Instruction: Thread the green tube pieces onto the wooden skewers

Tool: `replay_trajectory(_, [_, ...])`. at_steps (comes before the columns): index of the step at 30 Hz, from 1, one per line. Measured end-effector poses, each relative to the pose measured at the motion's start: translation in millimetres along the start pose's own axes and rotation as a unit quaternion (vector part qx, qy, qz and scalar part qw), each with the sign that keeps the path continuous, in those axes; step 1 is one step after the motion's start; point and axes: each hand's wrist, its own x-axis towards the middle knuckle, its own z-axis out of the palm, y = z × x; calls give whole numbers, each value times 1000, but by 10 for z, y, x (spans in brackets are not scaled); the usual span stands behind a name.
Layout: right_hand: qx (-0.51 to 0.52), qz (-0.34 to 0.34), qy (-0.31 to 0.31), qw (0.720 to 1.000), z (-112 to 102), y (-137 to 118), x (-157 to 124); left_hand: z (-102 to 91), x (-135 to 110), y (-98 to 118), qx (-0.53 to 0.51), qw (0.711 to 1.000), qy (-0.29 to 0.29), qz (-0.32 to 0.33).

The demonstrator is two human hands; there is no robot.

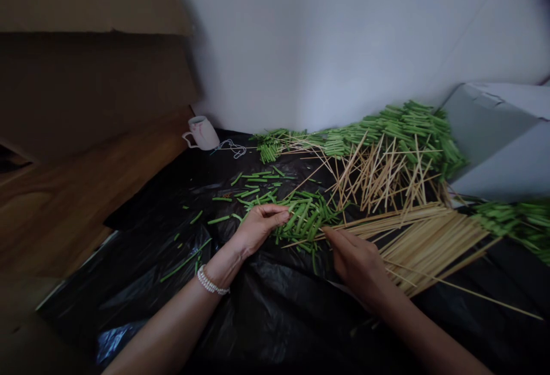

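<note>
My left hand (258, 226) is curled with its fingertips pinched together at the edge of a small heap of short green tube pieces (303, 217) on black plastic sheeting (266, 306). What the fingers pinch is too small to name. A pearl bracelet (210, 280) circles that wrist. My right hand (356, 263) is closed on thin wooden sticks from a loose bundle (429, 237) that fans out to the right.
Sticks tipped with green tubes lie piled at the back (387, 146) and at the right edge (519, 223). A white mug (201, 133) and a cord stand by the wall. A grey box (502, 146) is at right, wooden floor (64, 203) at left.
</note>
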Motion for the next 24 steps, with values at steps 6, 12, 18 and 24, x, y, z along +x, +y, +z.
replay_trajectory(6, [-31, -6, 8, 999, 14, 13, -29, 19, -15, 7, 22, 1000, 6, 3])
replay_trajectory(12, [30, 30, -21, 999, 5, 6, -18, 16, -20, 14, 40, 999, 0, 20])
replay_trajectory(18, [20, 19, -11, 1000, 8, 21, -10, -2, -2, -8, 62, 998, -4, 27])
replay_trajectory(24, [27, 4, 18, 999, 24, 21, -4, 62, -63, 25, 67, 996, -34, 39])
